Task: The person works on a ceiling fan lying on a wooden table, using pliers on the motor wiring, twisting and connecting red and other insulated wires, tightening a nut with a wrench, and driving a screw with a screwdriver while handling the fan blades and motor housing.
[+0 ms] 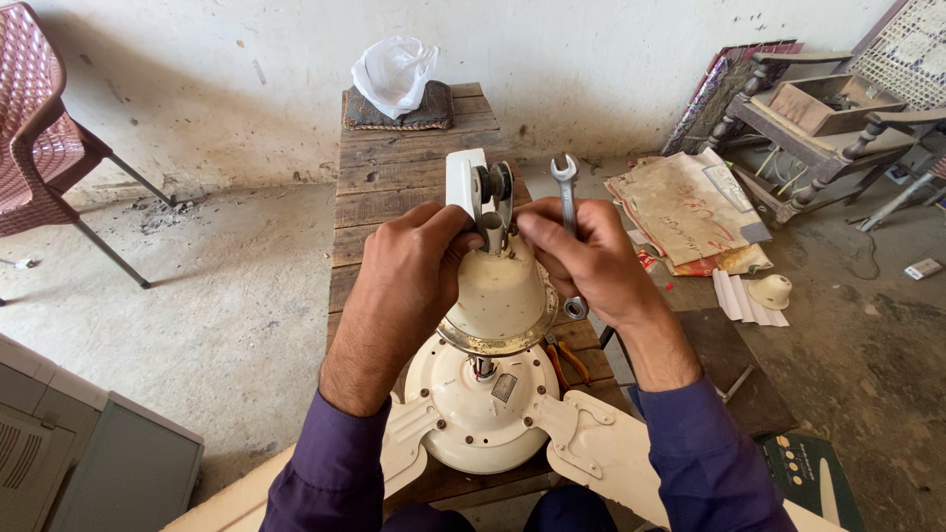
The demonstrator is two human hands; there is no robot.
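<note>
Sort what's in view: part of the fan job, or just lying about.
In the job: ceiling fan, its cream canopy cup, spanner in the right hand, left hand, pliers.
Lying about: plastic bag, red chair, cardboard, small cap.

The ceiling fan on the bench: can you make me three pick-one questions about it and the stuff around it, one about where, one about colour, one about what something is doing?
1. Where do the pliers lie?
A. on the bench beside the fan motor
B. on the red chair
C. on the floor by the wall

2. What colour is the ceiling fan?
A. blue
B. cream
C. black

3. What is the right hand doing?
A. resting flat on the bench
B. holding a wrench
C. hanging free

Answers:
1 A, the orange handles lie on the wooden bench next to the motor.
2 B, the motor and blades are cream.
3 B, the wrench sticks up out of its closed fingers, while the left hand grips the fan's top.
</note>
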